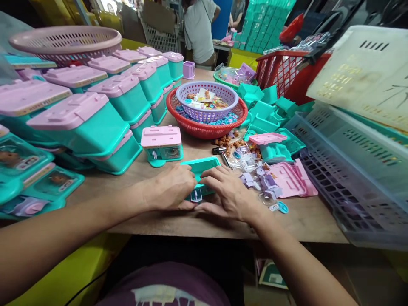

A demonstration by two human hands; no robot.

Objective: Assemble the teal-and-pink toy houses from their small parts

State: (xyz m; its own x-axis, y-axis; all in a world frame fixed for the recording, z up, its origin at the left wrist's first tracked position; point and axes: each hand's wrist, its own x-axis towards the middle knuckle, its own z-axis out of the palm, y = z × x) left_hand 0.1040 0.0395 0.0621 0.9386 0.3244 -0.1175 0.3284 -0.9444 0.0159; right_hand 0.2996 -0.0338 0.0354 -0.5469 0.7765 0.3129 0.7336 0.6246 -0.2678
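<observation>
On the table (165,221), both hands (204,189) press a seemingly crosswise teal box (201,166).

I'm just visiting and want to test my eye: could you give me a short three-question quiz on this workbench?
1. True or false: both hands press on one teal tray.
2. Which basket sits inside the red basket? A) purple B) yellow C) black
3. What colour are the lids of the stacked teal boxes?

Key:
1. True: the left hand and right hand both lie on the teal tray.
2. A: the purple basket sits in the red basket.
3. Pink, as on the stacked boxes.
</observation>
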